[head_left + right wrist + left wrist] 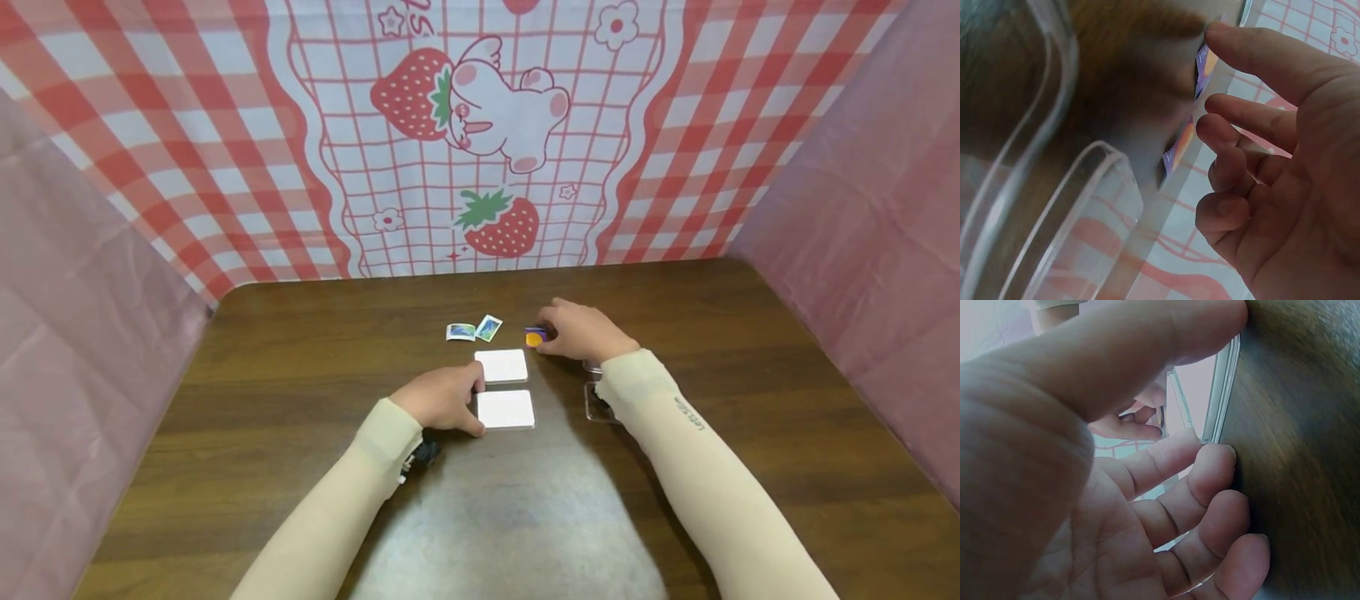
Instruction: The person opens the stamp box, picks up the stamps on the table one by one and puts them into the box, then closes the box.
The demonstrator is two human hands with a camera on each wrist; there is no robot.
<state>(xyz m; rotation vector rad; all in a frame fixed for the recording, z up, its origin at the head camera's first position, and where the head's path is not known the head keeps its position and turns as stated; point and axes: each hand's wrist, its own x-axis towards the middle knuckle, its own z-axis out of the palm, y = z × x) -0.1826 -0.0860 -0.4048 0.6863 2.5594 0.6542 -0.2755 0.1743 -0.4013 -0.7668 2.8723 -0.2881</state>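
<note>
Two white rectangular cards with clear rims lie one behind the other on the table: a far one [501, 366] and a near one [506, 409]. My left hand [442, 398] holds the near card at its left side, thumb at the near corner and index finger at the far corner. The left wrist view shows its layered clear edge [1225, 387] between them. Behind the cards, my right hand [585, 329] touches a small purple-and-orange piece [534, 337] with its thumb, fingers spread apart. A second purple-and-orange piece [1179, 149] lies beside it in the right wrist view.
Two small blue-green pictures with white borders, one flat left [461, 332] and one tilted [489, 327], lie behind the cards. Clear plastic pieces [600, 404] sit under the right forearm, partly hidden. A strawberry-print cloth [480, 142] hangs at the table's back edge.
</note>
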